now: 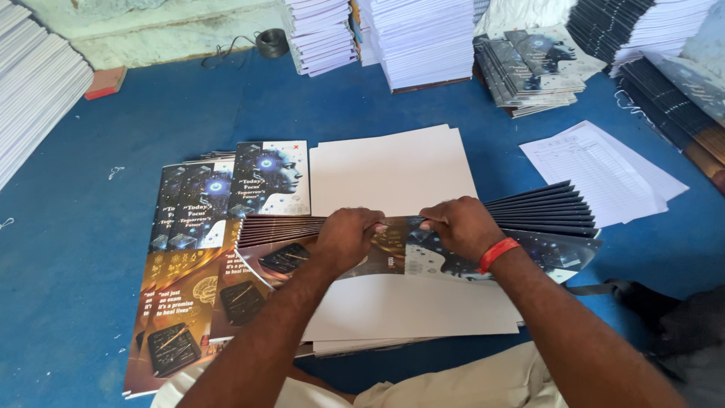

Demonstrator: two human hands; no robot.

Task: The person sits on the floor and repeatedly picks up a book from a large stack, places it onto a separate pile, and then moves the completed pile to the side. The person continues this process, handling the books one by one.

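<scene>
On blue floor [91,227], left hand [346,238] and right hand [462,225], grip closed, pinch fanned covers [540,215].

Fanned covers [544,215] atop white boards [393,174], flat covers [196,257] left, ruled sheets [604,170] right, stacks [423,41] behind.

No packages, signs or screens are in my view. The nearest items to labels are the printed covers [226,249] fanned flat at left on the blue floor [68,249], dark blue above and brown-gold below. A ruled white form sheet [596,170] lies at right; its print is possibly a table.
</scene>
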